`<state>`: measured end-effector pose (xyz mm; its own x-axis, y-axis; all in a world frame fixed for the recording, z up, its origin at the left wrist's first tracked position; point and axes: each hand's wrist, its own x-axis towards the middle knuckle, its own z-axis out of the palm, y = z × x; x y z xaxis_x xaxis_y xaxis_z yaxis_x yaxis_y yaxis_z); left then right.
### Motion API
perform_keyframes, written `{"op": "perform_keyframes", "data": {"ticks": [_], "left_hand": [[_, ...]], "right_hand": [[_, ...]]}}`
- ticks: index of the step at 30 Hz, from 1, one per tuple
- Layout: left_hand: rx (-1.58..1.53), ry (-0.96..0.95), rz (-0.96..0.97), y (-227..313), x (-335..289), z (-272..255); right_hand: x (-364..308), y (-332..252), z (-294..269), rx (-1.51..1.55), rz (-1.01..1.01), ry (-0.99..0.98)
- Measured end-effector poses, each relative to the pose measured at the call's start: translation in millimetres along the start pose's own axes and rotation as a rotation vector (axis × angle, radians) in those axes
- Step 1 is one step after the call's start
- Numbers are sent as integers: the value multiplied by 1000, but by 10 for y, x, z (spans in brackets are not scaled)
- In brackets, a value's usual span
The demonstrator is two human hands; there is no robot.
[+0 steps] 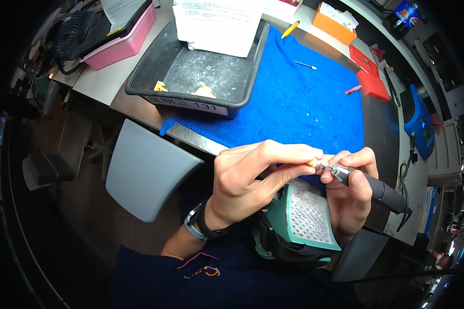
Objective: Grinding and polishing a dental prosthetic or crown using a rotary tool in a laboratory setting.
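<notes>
My left hand (258,172) pinches a tiny yellowish piece (312,162) between thumb and forefinger; the fingertips cover most of it. My right hand (353,193) grips a dark rotary handpiece (381,193) with a silver collar, its nose aimed left toward the piece. A small pale grinding tip (324,164) on the handpiece sits right beside the yellowish piece. Whether the two touch, I cannot tell. Both hands meet in front of the near edge of a blue towel (304,103).
A black tray (191,105) with yellowish pieces (203,91) and a paper sheet (216,26) stands at the left. A pen-like yellow tool (290,30), a thin metal rod (305,65) and red cases (372,85) lie farther off. A teal respirator (307,219) is below my hands.
</notes>
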<state>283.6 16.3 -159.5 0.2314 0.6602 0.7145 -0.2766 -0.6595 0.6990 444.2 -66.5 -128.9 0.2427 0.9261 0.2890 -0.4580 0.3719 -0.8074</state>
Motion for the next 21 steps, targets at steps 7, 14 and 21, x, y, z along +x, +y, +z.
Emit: {"op": "perform_keyframes", "data": {"ticks": [7, 14, 21], "left_hand": [[54, -84, -93, 108, 43, -63], [3, -38, 27, -25, 14, -4], [-10, -43, 44, -29, -2, -18]], "right_hand": [[4, 6, 17, -19, -29, -5], [0, 0, 24, -54, -35, 1], [-13, -20, 22, -75, 4, 10]]}}
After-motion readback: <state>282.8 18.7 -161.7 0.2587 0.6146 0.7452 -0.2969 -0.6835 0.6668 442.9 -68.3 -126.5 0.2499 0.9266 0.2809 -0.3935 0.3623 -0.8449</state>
